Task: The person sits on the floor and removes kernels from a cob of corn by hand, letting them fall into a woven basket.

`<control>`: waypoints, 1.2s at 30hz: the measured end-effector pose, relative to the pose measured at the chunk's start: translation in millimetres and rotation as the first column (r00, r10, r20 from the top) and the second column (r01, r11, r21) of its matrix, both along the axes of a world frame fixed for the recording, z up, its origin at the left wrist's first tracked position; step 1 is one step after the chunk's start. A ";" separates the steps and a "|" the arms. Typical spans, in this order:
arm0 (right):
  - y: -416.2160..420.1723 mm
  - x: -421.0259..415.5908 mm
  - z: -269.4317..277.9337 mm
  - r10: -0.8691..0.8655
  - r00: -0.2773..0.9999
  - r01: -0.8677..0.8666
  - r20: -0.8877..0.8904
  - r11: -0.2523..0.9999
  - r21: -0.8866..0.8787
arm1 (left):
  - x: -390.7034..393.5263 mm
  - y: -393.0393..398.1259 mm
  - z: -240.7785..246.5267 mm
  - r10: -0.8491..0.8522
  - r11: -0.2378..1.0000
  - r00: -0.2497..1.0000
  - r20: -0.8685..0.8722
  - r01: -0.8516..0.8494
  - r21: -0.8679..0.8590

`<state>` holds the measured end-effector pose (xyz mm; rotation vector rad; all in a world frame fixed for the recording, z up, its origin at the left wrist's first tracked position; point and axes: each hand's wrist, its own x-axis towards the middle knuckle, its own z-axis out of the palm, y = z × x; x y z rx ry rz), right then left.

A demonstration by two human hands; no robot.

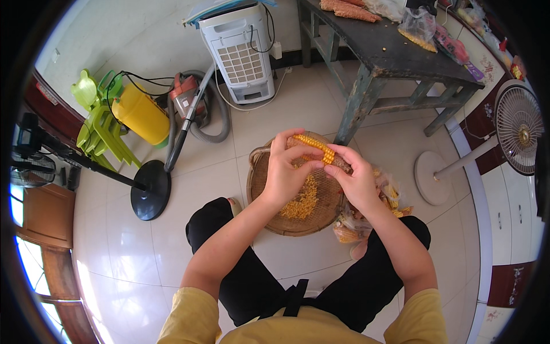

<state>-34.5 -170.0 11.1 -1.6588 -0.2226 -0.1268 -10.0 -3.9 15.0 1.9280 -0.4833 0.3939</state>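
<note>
Both hands hold one ear of dried yellow corn (316, 144) above a round woven basket. My left hand (290, 165) wraps the cob's far end, its thumb pressed near the kernels at the other end. The fingertips of my right hand (353, 172) pinch that near end. Below, loose corn kernels (300, 206) lie in the wicker basket (258, 185), which stands on the floor between my knees. Part of the basket's far side is hidden behind my hands. Right of the basket, a clear plastic bag (363, 228) holds more corn ears (391, 193).
A worn wooden table (404, 60) at the upper right bears bare cobs (350, 10) and a bag with kernels (417, 32). Pedestal fans stand right (434, 176) and left (150, 189). A vacuum cleaner (189, 101), yellow sprayer (142, 116) and air cooler (240, 56) stand beyond.
</note>
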 end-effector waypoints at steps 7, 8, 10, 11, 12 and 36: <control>3.4 -2.7 0.7 -0.076 0.981 0.108 0.180 0.979 -0.173 | 1.6 -0.8 -2.5 -0.042 0.996 0.998 -0.053 0.038 -0.075; 3.5 -2.1 0.3 -0.080 0.982 0.108 0.169 0.981 -0.159 | 2.4 -1.1 -4.1 -0.046 0.996 0.998 -0.049 0.042 -0.079; 2.4 -1.5 0.0 -0.088 0.987 0.107 0.131 0.983 -0.148 | 2.0 -3.0 -4.5 -0.050 0.995 0.998 -0.039 0.047 -0.083; 1.9 -1.4 -0.2 -0.092 0.989 0.107 0.112 0.984 -0.142 | 1.1 -4.3 -3.2 -0.048 0.996 0.998 -0.033 0.045 -0.081; 2.1 -1.3 -0.5 -0.098 0.988 0.116 0.123 0.982 -0.151 | 0.4 -4.9 -2.8 -0.044 0.996 0.999 -0.026 0.042 -0.078; -1.1 3.7 4.8 0.038 0.992 -0.019 -0.119 0.988 0.154 | 8.9 -2.2 0.2 -0.120 0.970 0.982 -0.146 0.085 -0.227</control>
